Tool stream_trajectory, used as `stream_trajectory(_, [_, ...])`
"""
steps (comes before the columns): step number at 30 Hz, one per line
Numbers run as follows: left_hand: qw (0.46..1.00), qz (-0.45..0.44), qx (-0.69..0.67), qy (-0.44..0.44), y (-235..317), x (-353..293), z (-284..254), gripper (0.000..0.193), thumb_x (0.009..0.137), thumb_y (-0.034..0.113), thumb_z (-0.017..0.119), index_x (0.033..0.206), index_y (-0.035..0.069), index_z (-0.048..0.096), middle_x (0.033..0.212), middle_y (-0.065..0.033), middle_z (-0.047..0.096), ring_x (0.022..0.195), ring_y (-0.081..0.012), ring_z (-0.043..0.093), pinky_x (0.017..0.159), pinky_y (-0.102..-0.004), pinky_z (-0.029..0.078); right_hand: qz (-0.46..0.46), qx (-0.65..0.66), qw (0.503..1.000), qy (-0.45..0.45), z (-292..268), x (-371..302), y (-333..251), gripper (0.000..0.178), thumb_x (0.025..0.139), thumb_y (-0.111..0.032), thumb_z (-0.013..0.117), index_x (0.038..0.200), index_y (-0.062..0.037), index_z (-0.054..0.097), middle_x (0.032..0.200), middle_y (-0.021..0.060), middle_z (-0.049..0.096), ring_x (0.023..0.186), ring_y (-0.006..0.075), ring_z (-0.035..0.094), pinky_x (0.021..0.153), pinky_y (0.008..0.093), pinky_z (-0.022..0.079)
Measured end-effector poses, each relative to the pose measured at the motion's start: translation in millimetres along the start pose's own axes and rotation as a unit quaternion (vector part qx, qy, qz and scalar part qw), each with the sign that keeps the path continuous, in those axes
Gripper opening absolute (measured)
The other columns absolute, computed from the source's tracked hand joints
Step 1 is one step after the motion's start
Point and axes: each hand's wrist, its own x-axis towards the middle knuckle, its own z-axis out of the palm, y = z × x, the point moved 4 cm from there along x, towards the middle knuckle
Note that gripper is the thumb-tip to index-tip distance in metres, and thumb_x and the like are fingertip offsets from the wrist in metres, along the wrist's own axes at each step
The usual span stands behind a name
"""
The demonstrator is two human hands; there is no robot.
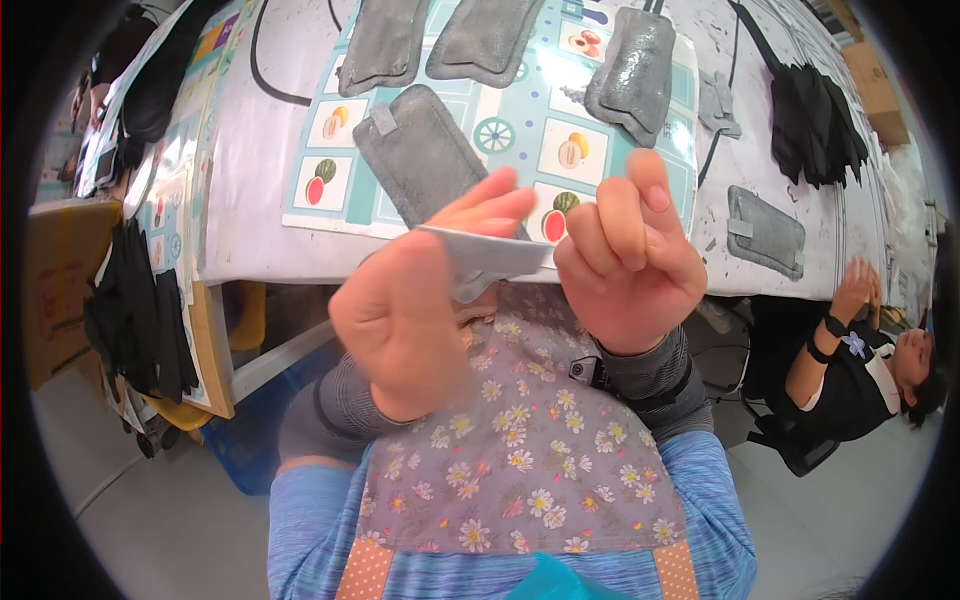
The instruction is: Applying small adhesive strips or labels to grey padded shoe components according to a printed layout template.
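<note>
A pale grey flat strip [495,254] stretches between my hands above the table's near edge. My left hand [400,320], slightly blurred, pinches one end between thumb and fingers. At the strip's other end, my right hand [630,255] is closed, its fingers curled and its index finger bent upward. Just beyond my left hand lies a grey stitched fabric pad [425,155] with a small light tag; its near end is partly hidden by my fingers and the strip. Another grey pad [632,75], with a shiny surface, lies past my right hand.
Two more grey pads [385,45] [485,40] lie at the far side of the fruit-patterned mat [385,200]. To the right are a small tagged pad [765,232] and a black fabric bundle [815,120]. A person [850,370] sits at the right.
</note>
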Motion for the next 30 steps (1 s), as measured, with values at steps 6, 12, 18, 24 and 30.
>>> stream_trajectory(6, [0.989, -0.002, -0.147, 0.005, -7, -2, -9, 0.049, 0.111, 0.027, 0.038, 0.111, -0.014, 0.066, 0.120, -0.0298, 0.067, 0.120, -0.0348, 0.062, 0.100, -0.0398, 0.052, 0.121, 0.280, 0.950, -0.062, 15, 6, 9, 0.026, 0.086, -0.001, 0.051, 0.100, -0.0172, 0.037, 0.060, -0.0022, 0.038, 0.049, 0.0110, 0.030, 0.043, 0.0253, 0.023])
stream_trajectory(12, [0.984, -0.070, -0.164, 0.022, -10, 1, -11, 0.050, 0.111, 0.031, 0.039, 0.113, -0.011, 0.067, 0.119, -0.0217, 0.070, 0.102, -0.0194, 0.067, 0.085, -0.0295, 0.055, 0.109, 0.117, 0.987, 0.025, 12, 4, 9, 0.018, 0.092, -0.007, 0.057, 0.105, -0.0134, 0.045, 0.074, 0.0007, 0.048, 0.064, 0.0116, 0.042, 0.056, 0.0249, 0.036])
stream_trajectory(18, [0.991, -0.106, -0.077, 0.036, -19, -3, -21, 0.047, 0.110, 0.034, 0.042, 0.112, -0.006, 0.068, 0.109, -0.0120, 0.072, 0.089, -0.0115, 0.066, 0.072, -0.0231, 0.053, -0.006, -0.450, 0.890, 0.071, 17, -1, 16, 0.027, 0.086, 0.002, 0.072, 0.111, -0.0036, 0.065, 0.097, 0.0035, 0.064, 0.078, 0.0103, 0.053, 0.076, 0.0217, 0.043])
stream_trajectory(24, [0.996, -0.081, -0.041, -0.016, -40, -20, -46, 0.044, 0.110, 0.032, 0.045, 0.116, -0.007, 0.065, 0.116, -0.0199, 0.068, 0.111, -0.0274, 0.064, 0.099, -0.0409, 0.047, -0.054, -0.572, 0.816, -0.063, 23, -3, 26, 0.027, 0.076, 0.006, 0.077, 0.100, -0.0036, 0.070, 0.092, 0.0080, 0.070, 0.084, 0.0202, 0.067, 0.070, 0.0306, 0.052])
stream_trajectory(30, [0.997, -0.026, 0.062, 0.039, -61, -44, -89, 0.049, 0.109, 0.034, 0.045, 0.126, -0.009, 0.060, 0.115, -0.0185, 0.067, 0.108, -0.0263, 0.064, 0.101, -0.0409, 0.046, -0.107, -0.721, 0.684, 0.010, -3, -40, 18, 0.026, 0.070, 0.006, 0.077, 0.092, -0.0045, 0.066, 0.091, 0.0077, 0.069, 0.078, 0.0252, 0.066, 0.069, 0.0339, 0.052])
